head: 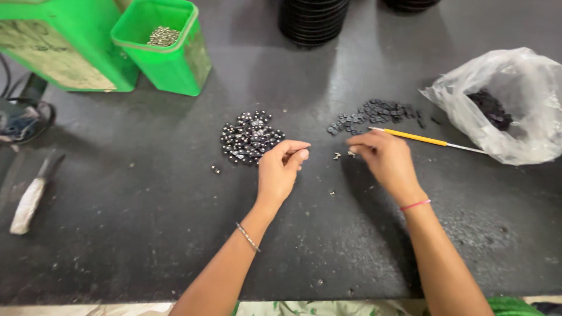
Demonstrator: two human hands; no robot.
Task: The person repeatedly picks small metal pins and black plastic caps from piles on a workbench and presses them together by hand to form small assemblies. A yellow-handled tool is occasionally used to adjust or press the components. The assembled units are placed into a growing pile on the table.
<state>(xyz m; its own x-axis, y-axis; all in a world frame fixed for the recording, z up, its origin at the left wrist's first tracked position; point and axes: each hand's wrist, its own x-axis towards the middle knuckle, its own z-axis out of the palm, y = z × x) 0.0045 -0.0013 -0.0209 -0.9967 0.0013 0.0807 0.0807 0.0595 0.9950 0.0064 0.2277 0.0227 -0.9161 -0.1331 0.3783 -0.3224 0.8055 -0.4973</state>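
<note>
counter (146, 246) dark, near edge cut off | plastic bag (515, 111) far right, contents blurred | left hand (281, 169) fingers pinched by studded pile (250, 137), held piece too small to tell | right hand (383, 158) fingers narrow over tiny metal bits (338, 155)

Bare forearms, no sleeves. Left hand (280, 169) wrist wears a thin beaded, possibly metal, bracelet (248, 237); right hand (383, 158) wrist a pink thread band (415, 205).
</note>
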